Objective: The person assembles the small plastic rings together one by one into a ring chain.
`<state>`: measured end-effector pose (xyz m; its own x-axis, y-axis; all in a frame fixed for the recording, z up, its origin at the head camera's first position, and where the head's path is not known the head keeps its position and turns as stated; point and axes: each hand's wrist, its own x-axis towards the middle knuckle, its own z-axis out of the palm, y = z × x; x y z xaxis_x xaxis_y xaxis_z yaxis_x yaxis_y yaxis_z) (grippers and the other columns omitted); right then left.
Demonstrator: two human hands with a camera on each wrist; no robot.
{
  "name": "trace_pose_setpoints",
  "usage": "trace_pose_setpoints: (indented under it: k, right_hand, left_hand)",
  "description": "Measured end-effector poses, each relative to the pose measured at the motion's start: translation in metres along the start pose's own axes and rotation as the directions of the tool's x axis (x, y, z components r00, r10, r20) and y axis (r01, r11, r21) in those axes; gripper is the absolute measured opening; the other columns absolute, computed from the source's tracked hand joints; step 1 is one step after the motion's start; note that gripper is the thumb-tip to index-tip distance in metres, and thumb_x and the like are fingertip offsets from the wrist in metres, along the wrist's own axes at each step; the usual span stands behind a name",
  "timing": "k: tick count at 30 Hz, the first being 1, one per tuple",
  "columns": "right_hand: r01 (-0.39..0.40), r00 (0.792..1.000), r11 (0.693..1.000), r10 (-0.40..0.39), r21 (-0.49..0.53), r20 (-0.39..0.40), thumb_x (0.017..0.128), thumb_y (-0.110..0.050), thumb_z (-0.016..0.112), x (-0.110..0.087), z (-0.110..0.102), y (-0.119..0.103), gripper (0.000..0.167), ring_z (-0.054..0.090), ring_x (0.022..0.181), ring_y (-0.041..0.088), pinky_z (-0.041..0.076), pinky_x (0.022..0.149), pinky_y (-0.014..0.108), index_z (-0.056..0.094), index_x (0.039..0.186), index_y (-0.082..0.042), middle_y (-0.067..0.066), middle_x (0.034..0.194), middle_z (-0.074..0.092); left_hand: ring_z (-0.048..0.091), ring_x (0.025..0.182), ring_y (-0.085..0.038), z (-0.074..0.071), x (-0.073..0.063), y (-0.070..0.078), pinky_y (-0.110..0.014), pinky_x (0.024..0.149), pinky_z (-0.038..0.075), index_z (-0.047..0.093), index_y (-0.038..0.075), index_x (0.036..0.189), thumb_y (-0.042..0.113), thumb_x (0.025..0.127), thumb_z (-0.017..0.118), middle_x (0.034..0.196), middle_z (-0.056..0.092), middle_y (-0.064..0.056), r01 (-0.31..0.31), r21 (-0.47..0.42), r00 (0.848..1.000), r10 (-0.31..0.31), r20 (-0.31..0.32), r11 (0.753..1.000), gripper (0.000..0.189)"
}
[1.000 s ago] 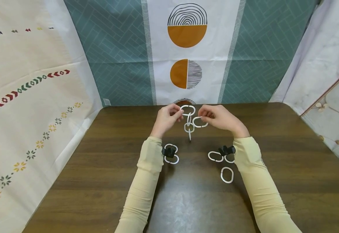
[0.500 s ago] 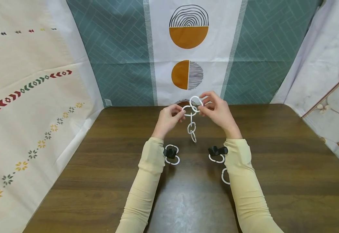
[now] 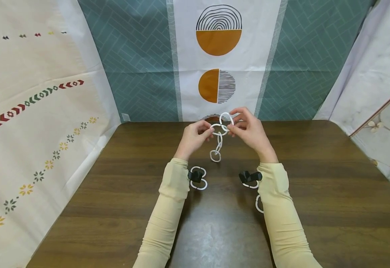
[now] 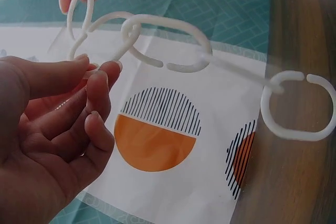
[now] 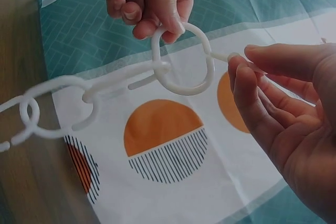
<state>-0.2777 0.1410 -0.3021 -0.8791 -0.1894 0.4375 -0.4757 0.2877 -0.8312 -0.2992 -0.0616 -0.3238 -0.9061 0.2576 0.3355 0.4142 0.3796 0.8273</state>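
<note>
My left hand (image 3: 193, 137) pinches the top link (image 5: 194, 92) of a short white plastic chain between thumb and fingertips. My right hand (image 3: 251, 130) pinches another white oval link (image 3: 226, 113), which stands up beside it and passes through that top link. From the top link hang several joined links (image 4: 168, 18), ending in a lowest link (image 3: 215, 161) above the tabletop. A small split shows in the side of some links. In the right wrist view, the right thumb and index finger cover much of the link they hold.
Two loose white links (image 3: 199, 189) lie on the brown wooden table (image 3: 114, 197) under the left wrist. More links (image 3: 250, 187) lie near the right wrist, partly behind its black camera (image 3: 250, 176) and sleeve. A patterned cloth (image 3: 141, 56) hangs behind the table.
My right hand has risen with its link from low beside the chain to beside the top link, now threaded through it. The left hand barely moved; the hanging links swung left.
</note>
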Motion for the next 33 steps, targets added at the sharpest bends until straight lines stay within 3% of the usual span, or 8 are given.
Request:
trace_pose_setpoints:
  k: [4, 10, 15, 19, 23, 28, 33]
  right_hand:
    - [0.001, 1.0, 1.0, -0.001, -0.022, 0.025, 0.089, -0.003, 0.067, 0.0001, 0.0004, 0.0012, 0.038, 0.063, 0.061, 0.008, 0.053, 0.061, 0.021, 0.05, 0.122, 0.0, 0.021, 0.089, 0.06]
    - [-0.006, 0.999, 0.998, 0.008, -0.055, 0.049, 0.09, -0.006, 0.067, 0.0016, 0.0017, 0.0039, 0.037, 0.063, 0.063, 0.01, 0.055, 0.065, 0.026, 0.052, 0.123, -0.003, 0.019, 0.09, 0.061]
    - [-0.006, 0.998, 0.997, 0.01, -0.074, 0.054, 0.091, -0.005, 0.066, 0.0019, 0.0004, 0.0056, 0.033, 0.062, 0.062, 0.01, 0.053, 0.063, 0.024, 0.056, 0.122, 0.0, 0.021, 0.09, 0.064]
    - [0.015, 0.999, 0.994, -0.01, -0.107, 0.045, 0.092, -0.006, 0.064, 0.0005, -0.0016, 0.0053, 0.027, 0.06, 0.062, 0.006, 0.051, 0.063, 0.022, 0.062, 0.117, 0.002, 0.025, 0.088, 0.066]
    - [0.053, 0.998, 0.987, -0.048, -0.153, 0.035, 0.092, -0.01, 0.065, -0.0011, -0.0027, 0.005, 0.022, 0.058, 0.062, 0.003, 0.048, 0.063, 0.017, 0.066, 0.113, -0.001, 0.022, 0.085, 0.068]
    - [0.096, 0.995, 0.976, -0.093, -0.193, 0.025, 0.093, -0.016, 0.065, -0.0023, -0.0032, 0.0056, 0.018, 0.059, 0.063, 0.015, 0.046, 0.061, 0.018, 0.068, 0.105, -0.003, 0.013, 0.075, 0.066]
    - [0.103, 0.995, 0.972, -0.102, -0.211, 0.018, 0.092, -0.018, 0.066, -0.0021, -0.003, 0.0042, 0.016, 0.059, 0.063, 0.022, 0.045, 0.06, 0.017, 0.069, 0.1, -0.004, 0.009, 0.071, 0.063]
  left_hand:
    - [0.065, 0.074, -0.037, 0.0007, 0.0001, -0.0014, -0.02, 0.06, 0.046, 0.066, 0.004, 0.092, 0.018, 0.093, 0.065, 0.086, 0.072, -0.021, -0.006, -0.015, 1.0, 0.006, 0.007, 1.0, 0.014]
    - [0.064, 0.069, -0.027, 0.0008, 0.0, -0.0003, -0.022, 0.061, 0.047, 0.066, 0.005, 0.092, 0.019, 0.092, 0.066, 0.085, 0.071, -0.021, -0.019, -0.025, 1.0, 0.019, 0.009, 1.0, 0.014]
    - [0.065, 0.076, -0.039, 0.0012, 0.0007, 0.0001, -0.022, 0.061, 0.046, 0.066, 0.005, 0.093, 0.017, 0.092, 0.066, 0.084, 0.071, -0.018, -0.027, -0.024, 1.0, 0.027, 0.015, 0.999, 0.012]
    - [0.064, 0.075, -0.037, 0.0019, 0.0013, -0.0011, -0.022, 0.06, 0.046, 0.067, 0.005, 0.094, 0.019, 0.092, 0.067, 0.083, 0.07, -0.019, -0.034, -0.015, 0.999, 0.034, 0.021, 0.999, 0.014]
    - [0.061, 0.068, -0.029, 0.0023, 0.0011, -0.0013, -0.022, 0.059, 0.045, 0.068, 0.007, 0.094, 0.021, 0.091, 0.068, 0.074, 0.066, -0.013, -0.04, 0.004, 0.999, 0.04, 0.023, 0.999, 0.015]
    - [0.055, 0.062, -0.014, 0.003, 0.0006, 0.0, -0.024, 0.057, 0.044, 0.069, 0.01, 0.095, 0.024, 0.09, 0.069, 0.069, 0.06, -0.004, -0.061, 0.031, 0.997, 0.06, 0.038, 0.998, 0.015]
    - [0.056, 0.065, -0.014, 0.0047, -0.0001, 0.0025, -0.025, 0.06, 0.045, 0.07, 0.011, 0.098, 0.028, 0.091, 0.068, 0.072, 0.062, -0.004, -0.076, 0.034, 0.995, 0.074, 0.065, 0.997, 0.018]
